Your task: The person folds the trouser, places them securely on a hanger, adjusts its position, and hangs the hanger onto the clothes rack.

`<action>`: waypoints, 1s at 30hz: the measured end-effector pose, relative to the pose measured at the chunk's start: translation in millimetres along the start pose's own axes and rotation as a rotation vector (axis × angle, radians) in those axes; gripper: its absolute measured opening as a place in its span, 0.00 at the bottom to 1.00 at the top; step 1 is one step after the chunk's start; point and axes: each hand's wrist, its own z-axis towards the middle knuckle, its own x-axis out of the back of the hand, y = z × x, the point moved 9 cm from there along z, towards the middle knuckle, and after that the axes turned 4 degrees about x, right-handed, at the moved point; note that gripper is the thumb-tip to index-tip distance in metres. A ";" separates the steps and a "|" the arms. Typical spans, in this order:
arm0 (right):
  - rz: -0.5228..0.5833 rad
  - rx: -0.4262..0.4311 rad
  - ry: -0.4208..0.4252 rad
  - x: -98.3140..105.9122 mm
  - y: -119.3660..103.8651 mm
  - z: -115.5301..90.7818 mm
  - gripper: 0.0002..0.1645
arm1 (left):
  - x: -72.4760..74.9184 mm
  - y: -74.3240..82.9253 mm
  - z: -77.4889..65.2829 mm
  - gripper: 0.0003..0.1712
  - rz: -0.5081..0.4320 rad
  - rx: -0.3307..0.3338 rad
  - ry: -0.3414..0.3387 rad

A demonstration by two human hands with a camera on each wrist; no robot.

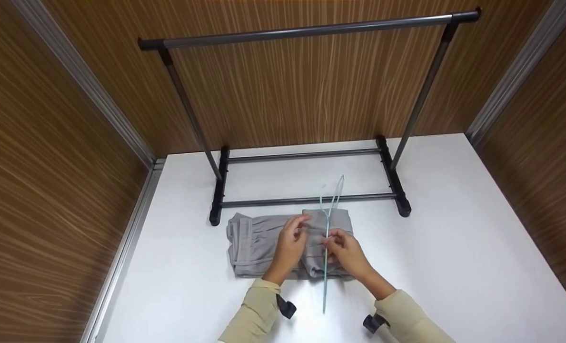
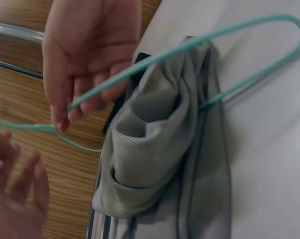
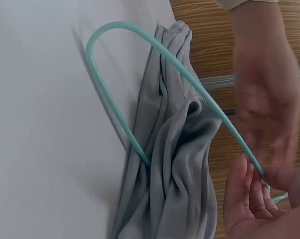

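Note:
Grey trousers [image 1: 265,240] lie folded, their right part doubled over a light green wire hanger [image 1: 325,288]. My right hand [image 1: 348,251] pinches one side of the hanger between thumb and fingers, as the right wrist view also shows. The hanger's rounded end [image 3: 97,42] stands out beyond the cloth, and its other side passes under the grey fold. My left hand [image 1: 291,244] is just left of the hanger, over the trousers, fingers loosely bent and holding nothing. In the left wrist view this left hand [image 2: 13,191] shows apart from the wire.
Behind the trousers stands a dark metal garment rack [image 1: 304,32], its lower bars [image 1: 273,203] and black feet [image 1: 402,205] on the white table [image 1: 459,267]. Wood-patterned panels [image 1: 283,95] enclose the table at the back and both sides.

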 end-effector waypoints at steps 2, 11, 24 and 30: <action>-0.020 0.003 0.011 6.6 4.4 -1.0 0.14 | 4.7 -17.7 -3.3 0.20 0.108 0.110 0.041; -0.334 0.079 0.056 31.2 -5.7 -6.5 0.13 | -7.6 -50.7 -12.1 0.36 0.134 0.328 -0.067; -0.371 0.082 0.030 45.0 -0.7 -6.0 0.07 | -26.4 -49.4 -3.8 0.16 0.121 0.355 -0.105; -0.352 0.064 0.019 44.6 -2.7 -6.2 0.07 | -29.3 -36.7 2.4 0.15 0.028 0.314 -0.088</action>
